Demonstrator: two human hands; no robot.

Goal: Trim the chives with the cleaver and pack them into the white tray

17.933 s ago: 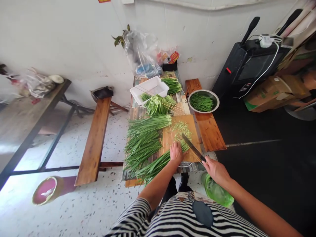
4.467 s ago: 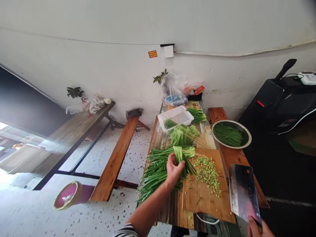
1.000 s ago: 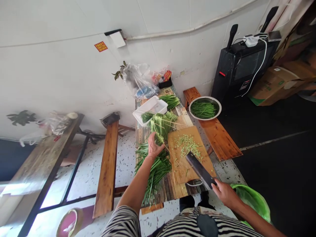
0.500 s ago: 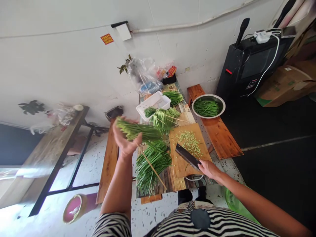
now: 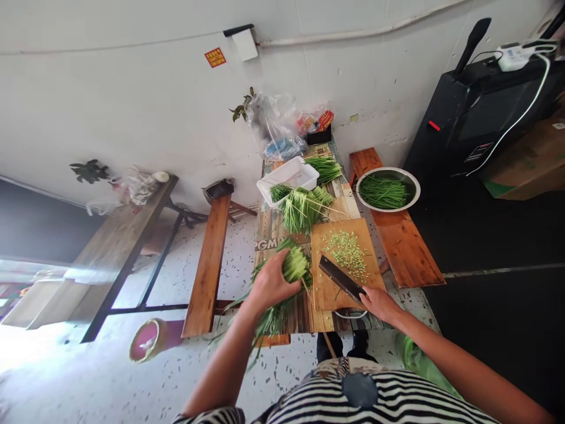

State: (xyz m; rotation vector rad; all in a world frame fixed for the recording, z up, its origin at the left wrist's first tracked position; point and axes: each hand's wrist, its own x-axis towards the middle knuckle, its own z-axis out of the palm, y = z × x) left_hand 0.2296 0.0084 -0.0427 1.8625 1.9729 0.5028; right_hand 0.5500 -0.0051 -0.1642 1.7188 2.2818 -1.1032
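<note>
My left hand (image 5: 272, 281) is closed around a bunch of green chives (image 5: 295, 265), at the left of the chopping board. The pale cut ends point up and right towards the board, and long leaves trail below the hand over the table's edge. In my right hand (image 5: 380, 303) is the handle of a dark cleaver (image 5: 339, 278), whose blade lies low over the wooden chopping board (image 5: 326, 297); whether it touches cannot be made out. Small chopped pale-green pieces (image 5: 348, 253) are scattered on the board beyond the blade.
Behind the board lie another chive bundle (image 5: 302, 209), a white plastic tray (image 5: 291, 171) and more chives (image 5: 324, 169). A metal bowl of chives (image 5: 415, 197) stands on the right bench (image 5: 408, 253). Left are a wooden bench (image 5: 207, 271) and a pink bin (image 5: 145, 341).
My left hand has come down and right with the bunch, turning it so the cut ends face the board. My right hand still holds the cleaver over the board. The view has shifted slightly.
</note>
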